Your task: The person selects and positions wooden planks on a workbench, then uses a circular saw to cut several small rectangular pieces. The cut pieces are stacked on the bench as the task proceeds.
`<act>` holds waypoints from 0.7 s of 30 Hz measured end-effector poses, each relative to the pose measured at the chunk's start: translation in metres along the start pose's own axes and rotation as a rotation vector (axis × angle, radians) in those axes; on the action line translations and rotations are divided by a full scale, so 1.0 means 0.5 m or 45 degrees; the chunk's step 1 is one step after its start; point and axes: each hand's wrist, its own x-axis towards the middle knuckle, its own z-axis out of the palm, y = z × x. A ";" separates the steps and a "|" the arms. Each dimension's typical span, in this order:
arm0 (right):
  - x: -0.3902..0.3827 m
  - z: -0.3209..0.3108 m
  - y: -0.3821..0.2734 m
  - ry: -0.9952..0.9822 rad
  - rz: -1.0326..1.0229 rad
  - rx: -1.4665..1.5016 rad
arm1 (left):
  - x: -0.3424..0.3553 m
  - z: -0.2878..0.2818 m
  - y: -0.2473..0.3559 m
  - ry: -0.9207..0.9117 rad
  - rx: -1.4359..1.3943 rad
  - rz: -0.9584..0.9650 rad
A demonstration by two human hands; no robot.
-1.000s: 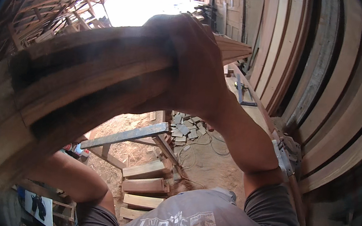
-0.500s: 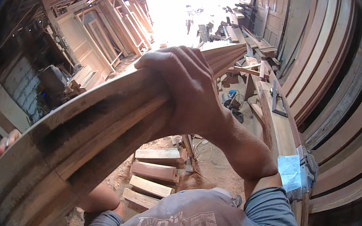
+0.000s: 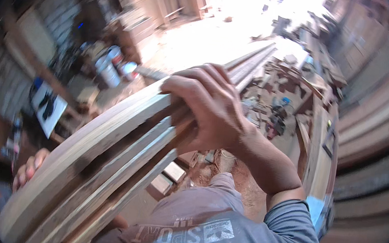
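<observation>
A bundle of long wooden boards (image 3: 71,155) runs from the lower left, close to me, toward the bright far end. Dark gaps show between the stacked boards. Over the bundle's upper edge, my right hand (image 3: 209,101) is closed, its fingers curled across the top. At the near left end, the fingertips of my left hand (image 3: 31,167) wrap round the outer edge; the boards hide the rest of that hand. Both hands hold the bundle up in front of my chest.
Short wood blocks (image 3: 174,171) lie on the floor below the boards. At right stands a long timber bench (image 3: 319,156), with a blue-topped power tool (image 3: 278,115) beside it. Curved-looking planks (image 3: 368,167) line the right wall. White buckets (image 3: 108,72) and a white panel (image 3: 50,111) stand at left.
My view has swung, bringing the buckets and white panel into sight at left. The bundle has turned, so the gaps between its boards show more. Both hands keep their hold.
</observation>
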 end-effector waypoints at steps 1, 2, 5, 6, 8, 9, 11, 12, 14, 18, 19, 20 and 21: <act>-0.004 0.012 0.006 -0.077 0.039 0.017 | -0.030 -0.014 -0.003 0.052 0.040 -0.002; -0.013 0.022 0.014 -0.175 0.070 0.021 | -0.071 -0.032 -0.024 0.112 0.046 -0.007; -0.022 0.083 0.037 -0.319 0.095 0.094 | -0.157 0.014 -0.023 0.206 0.218 0.012; -0.028 0.096 0.041 -0.387 0.116 0.126 | -0.197 0.023 -0.050 0.247 0.241 0.018; -0.050 0.124 0.063 -0.480 0.129 0.122 | -0.272 0.034 -0.126 0.329 0.226 0.017; -0.060 0.144 0.068 -0.542 0.127 0.124 | -0.306 0.045 -0.139 0.385 0.251 0.018; -0.083 0.196 0.076 -0.673 0.081 0.151 | -0.379 0.056 -0.155 0.569 0.258 0.028; -0.105 0.212 0.084 -0.723 0.083 0.160 | -0.422 0.050 -0.180 0.718 0.163 0.043; -0.137 0.252 0.097 -0.805 0.091 0.220 | -0.465 0.055 -0.186 1.058 0.017 0.112; -0.165 0.313 0.083 -0.965 0.041 0.270 | -0.533 0.044 -0.192 1.560 -0.008 0.294; -0.194 0.326 0.094 -0.899 0.011 0.320 | -0.563 0.031 -0.202 1.562 -0.001 0.278; -0.204 0.329 0.095 -0.976 0.056 0.322 | -0.593 0.015 -0.214 1.565 0.002 0.259; -0.218 0.335 0.101 -0.973 0.022 0.331 | -0.615 0.005 -0.236 1.578 -0.035 0.279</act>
